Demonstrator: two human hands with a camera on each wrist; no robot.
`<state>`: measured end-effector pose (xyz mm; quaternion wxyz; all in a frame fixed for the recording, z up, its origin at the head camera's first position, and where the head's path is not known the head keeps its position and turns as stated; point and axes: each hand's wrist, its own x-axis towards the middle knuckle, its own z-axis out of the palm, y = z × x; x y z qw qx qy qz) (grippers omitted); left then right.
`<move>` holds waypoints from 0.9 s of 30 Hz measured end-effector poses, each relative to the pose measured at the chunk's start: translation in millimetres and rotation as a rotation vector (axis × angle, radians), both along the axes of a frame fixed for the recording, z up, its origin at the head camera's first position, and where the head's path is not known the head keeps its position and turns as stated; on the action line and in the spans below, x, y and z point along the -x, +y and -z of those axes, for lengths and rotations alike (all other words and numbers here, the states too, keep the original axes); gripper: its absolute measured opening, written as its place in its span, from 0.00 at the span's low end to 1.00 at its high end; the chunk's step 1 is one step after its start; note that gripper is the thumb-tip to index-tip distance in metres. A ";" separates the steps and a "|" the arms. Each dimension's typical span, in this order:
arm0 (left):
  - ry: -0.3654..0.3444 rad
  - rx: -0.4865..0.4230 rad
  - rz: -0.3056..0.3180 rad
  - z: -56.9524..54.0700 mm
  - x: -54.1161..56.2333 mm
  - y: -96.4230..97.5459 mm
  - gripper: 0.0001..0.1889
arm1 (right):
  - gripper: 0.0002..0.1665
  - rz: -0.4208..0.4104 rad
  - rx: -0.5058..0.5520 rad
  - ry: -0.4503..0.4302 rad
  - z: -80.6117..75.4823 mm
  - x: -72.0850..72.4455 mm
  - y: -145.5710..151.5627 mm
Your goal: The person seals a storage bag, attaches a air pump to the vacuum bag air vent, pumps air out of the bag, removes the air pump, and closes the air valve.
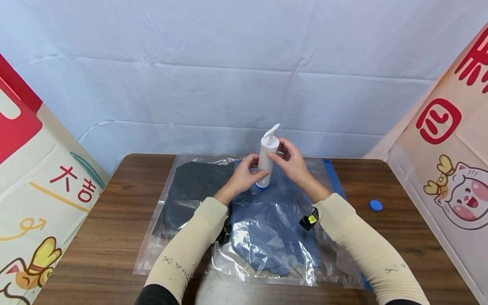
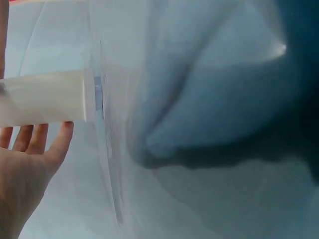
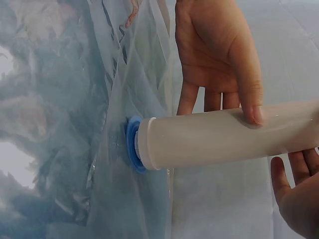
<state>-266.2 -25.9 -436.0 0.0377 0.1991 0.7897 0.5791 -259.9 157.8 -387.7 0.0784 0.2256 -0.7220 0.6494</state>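
Note:
A white hand pump (image 1: 265,163) with a tilted handle at its top stands nearly upright on a clear plastic storage bag (image 1: 221,271). Its base meets the bag's round blue valve (image 3: 133,144). My left hand (image 1: 244,174) grips the lower barrel, with the thumb on the near side, as the right wrist view shows. Higher up, my right hand (image 1: 292,163) holds the barrel just below the top, thumb in front and fingers behind. Through the film I see dark folded cloth (image 1: 198,182) on the left and blue folded cloth (image 1: 274,237) on the right.
A small blue cap (image 1: 375,206) lies on the brown wooden table (image 1: 385,250), right of the bag. A blue strip (image 1: 335,180) edges the bag's right side. White sheeting (image 1: 213,97) hangs behind the table, and printed cloths flank both sides.

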 end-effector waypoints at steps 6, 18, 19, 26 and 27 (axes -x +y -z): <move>-0.025 -0.023 -0.010 0.1 -0.7 0.3 0.28 | 0.29 -0.003 -0.021 0.001 -0.1 1.4 -0.8; 0.006 -0.004 -0.018 1.3 0.6 -1.0 0.25 | 0.31 0.003 -0.023 -0.013 0.2 2.5 -1.1; 0.011 0.001 -0.022 1.0 0.5 -1.1 0.26 | 0.30 0.004 -0.026 -0.012 0.4 2.7 -1.2; 0.031 0.021 -0.049 0.2 2.2 -1.5 0.25 | 0.27 0.006 -0.037 -0.029 0.2 2.8 -1.7; 0.030 0.021 -0.048 0.3 2.6 -1.7 0.25 | 0.26 0.005 -0.034 -0.038 -0.2 2.7 -1.6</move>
